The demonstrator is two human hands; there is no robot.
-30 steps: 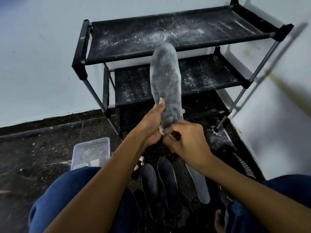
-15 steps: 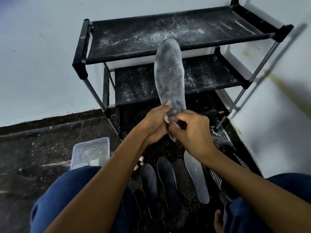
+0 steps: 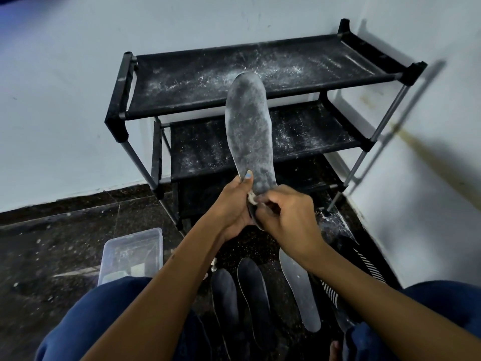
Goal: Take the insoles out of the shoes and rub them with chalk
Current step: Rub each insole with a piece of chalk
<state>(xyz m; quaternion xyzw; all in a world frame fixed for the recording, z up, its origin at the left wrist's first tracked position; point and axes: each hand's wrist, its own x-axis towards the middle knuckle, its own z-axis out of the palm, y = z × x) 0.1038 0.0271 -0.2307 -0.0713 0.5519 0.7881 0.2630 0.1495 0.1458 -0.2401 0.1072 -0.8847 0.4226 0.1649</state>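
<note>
Before shoe rack (image 3: 260, 74), insole (image 3: 248, 134) above hands

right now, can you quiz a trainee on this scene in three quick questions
1. True or false: the left hand holds the raised insole upright.
2. How many insoles lie on the floor?
3. The chalk is at the raised insole's: a) top b) lower end c) middle

Key: 1 true; 2 three: two dark, one grey; 3 b, in the right hand.
</note>
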